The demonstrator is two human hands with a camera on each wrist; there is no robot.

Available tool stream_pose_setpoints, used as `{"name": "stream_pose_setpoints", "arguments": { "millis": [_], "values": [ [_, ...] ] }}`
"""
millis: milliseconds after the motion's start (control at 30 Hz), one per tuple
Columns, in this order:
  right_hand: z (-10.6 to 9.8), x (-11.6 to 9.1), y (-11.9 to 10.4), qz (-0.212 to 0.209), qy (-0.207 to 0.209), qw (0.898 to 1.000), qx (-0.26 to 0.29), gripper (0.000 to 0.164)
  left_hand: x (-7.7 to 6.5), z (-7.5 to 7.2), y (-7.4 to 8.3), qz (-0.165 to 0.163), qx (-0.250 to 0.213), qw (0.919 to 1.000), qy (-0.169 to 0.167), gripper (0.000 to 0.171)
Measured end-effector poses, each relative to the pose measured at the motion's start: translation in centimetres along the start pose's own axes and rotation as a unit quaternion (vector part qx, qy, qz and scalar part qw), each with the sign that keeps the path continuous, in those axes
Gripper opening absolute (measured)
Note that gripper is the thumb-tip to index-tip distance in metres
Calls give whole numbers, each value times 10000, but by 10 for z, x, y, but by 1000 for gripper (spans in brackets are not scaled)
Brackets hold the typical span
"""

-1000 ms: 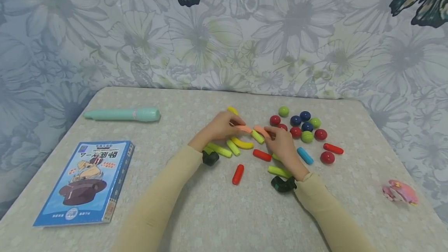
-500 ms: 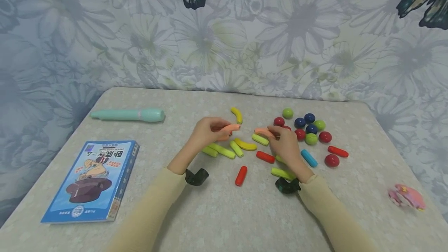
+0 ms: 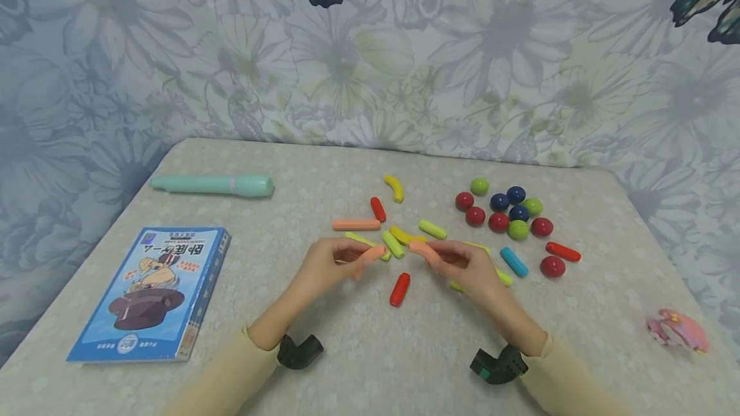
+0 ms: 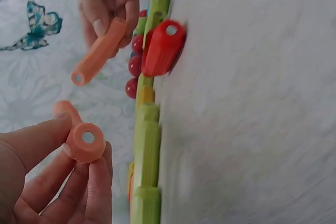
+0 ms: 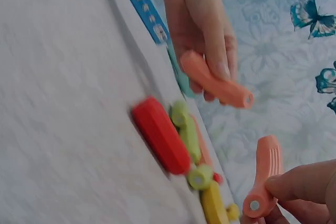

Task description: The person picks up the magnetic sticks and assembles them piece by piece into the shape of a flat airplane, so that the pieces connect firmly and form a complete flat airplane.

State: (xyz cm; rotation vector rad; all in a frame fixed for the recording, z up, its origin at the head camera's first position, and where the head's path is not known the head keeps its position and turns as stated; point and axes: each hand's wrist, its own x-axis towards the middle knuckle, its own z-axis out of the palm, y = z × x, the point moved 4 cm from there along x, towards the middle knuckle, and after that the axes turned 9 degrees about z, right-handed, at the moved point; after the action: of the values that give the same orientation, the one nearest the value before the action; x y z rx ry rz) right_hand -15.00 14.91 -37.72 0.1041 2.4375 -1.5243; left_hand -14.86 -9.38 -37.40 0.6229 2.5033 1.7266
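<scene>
My left hand pinches a curved orange magnetic stick above the table. A similar curved orange magnetic stick is pinched in my right hand, its tip pointing toward the first; a small gap separates the two. In the left wrist view, a silver magnet disc shows on the end of the left hand's stick. The right wrist view shows grooves on the right hand's stick. Below the hands lie a red stick, a light green stick and a yellow curved stick.
Behind my left hand lies a straight orange stick. Red, blue and green balls cluster at the right, near a blue stick. A boxed game and mint-green tube occupy the left; a pink object sits far right.
Both hands have drawn back toward the body with their orange sticks, uncovering a straight orange stick and a small red one. The two held sticks' tips, touching nothing, now face each other.
</scene>
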Motion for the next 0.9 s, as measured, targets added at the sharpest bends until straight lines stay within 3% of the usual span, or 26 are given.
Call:
{"name": "stream_pose_setpoints", "arguments": {
  "millis": [167,367,533,767,900],
  "values": [
    [15,-7,2,-196,91,9997,103,29,-10,8,-5,-334,-59,9994,41,27],
    [21,-10,3,-396,242,9982,380,28,-16,17,-3,-187,-159,9995,-206,30],
    [23,-12,5,-560,305,9963,571,29,-16,21,-6,-365,-375,9983,-240,31],
    [29,-17,3,-1253,500,9904,303,24,-17,22,-6,-444,-300,9985,-101,31],
    [31,-18,2,-1398,525,9885,242,23,-18,22,-5,-406,-315,9987,-25,31]
  ]
}}
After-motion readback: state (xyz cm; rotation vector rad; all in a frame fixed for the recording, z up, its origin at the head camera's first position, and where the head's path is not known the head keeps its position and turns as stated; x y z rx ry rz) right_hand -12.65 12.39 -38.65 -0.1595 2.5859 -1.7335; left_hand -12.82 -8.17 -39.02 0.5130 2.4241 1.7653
